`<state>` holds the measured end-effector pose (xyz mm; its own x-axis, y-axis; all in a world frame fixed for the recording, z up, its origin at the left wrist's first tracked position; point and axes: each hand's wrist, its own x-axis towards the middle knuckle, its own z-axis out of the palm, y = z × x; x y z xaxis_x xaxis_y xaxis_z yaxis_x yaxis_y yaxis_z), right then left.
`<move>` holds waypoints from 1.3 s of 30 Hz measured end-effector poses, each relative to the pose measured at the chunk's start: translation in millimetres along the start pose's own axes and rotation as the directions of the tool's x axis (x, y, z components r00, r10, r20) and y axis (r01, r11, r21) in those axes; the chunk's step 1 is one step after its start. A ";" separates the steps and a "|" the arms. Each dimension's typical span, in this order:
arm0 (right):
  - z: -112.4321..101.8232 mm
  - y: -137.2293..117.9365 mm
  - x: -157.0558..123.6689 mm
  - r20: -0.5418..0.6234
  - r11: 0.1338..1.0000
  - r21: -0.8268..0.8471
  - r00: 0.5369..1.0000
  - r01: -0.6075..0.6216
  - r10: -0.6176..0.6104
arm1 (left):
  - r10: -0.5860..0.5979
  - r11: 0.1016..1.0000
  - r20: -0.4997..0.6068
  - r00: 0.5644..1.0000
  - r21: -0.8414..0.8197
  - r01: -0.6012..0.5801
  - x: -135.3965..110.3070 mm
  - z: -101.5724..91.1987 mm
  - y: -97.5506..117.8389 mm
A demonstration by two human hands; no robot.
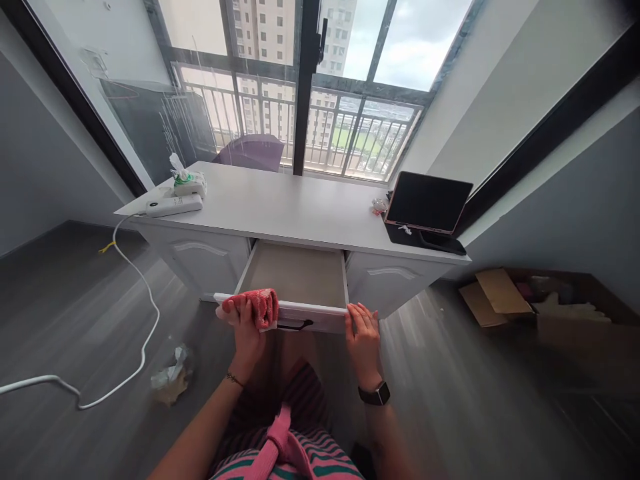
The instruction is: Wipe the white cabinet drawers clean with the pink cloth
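A white desk (280, 207) stands under the window with its middle drawer (295, 273) pulled out; the drawer's inside looks bare. My left hand (246, 327) presses a red cloth (257, 307) onto the drawer's front edge at its left end. My right hand (363, 330) rests with fingers on the right end of the drawer front (320, 317), beside the dark handle (295, 325). A watch sits on my right wrist.
On the desk lie a white power strip (173, 205) with a cord trailing over the floor, a pack of wipes (189, 181), and a tablet (427, 203) on a dark stand. Crumpled rubbish (173, 377) lies on the floor left; an open cardboard box (540, 307) stands right.
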<state>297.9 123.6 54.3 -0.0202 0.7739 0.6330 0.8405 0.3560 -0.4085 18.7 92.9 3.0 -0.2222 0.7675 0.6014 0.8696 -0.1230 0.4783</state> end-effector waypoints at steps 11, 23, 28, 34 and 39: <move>-28.4 4.3 28.0 0.242 0.985 0.126 0.967 -0.118 0.084 | 0.396 0.896 0.301 0.868 0.080 -0.436 -16.1 55.5 95.1; -38.3 -3.1 58.0 0.456 0.959 -0.282 0.883 0.024 0.112 | 0.707 0.678 0.414 0.574 -0.163 -0.717 -31.4 118.1 113.8; -36.1 -4.2 57.8 0.417 0.941 -0.336 0.901 0.032 0.118 | 0.769 0.609 0.407 0.493 -0.230 -0.759 -27.9 126.3 108.9; -32.7 -0.5 56.2 0.389 0.940 -0.339 0.914 0.028 0.114 | 0.758 0.622 0.392 0.521 -0.197 -0.758 -13.7 89.4 86.9; -31.5 -0.6 55.1 0.377 0.948 -0.317 0.920 0.022 0.105 | 0.716 0.663 0.385 0.583 -0.113 -0.740 3.5 35.4 39.7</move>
<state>313.3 149.6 110.2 -0.1347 0.9469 0.2919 0.9682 0.1884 -0.1646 68.0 113.0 1.5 0.6626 0.6016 0.4462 0.6915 -0.7203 -0.0556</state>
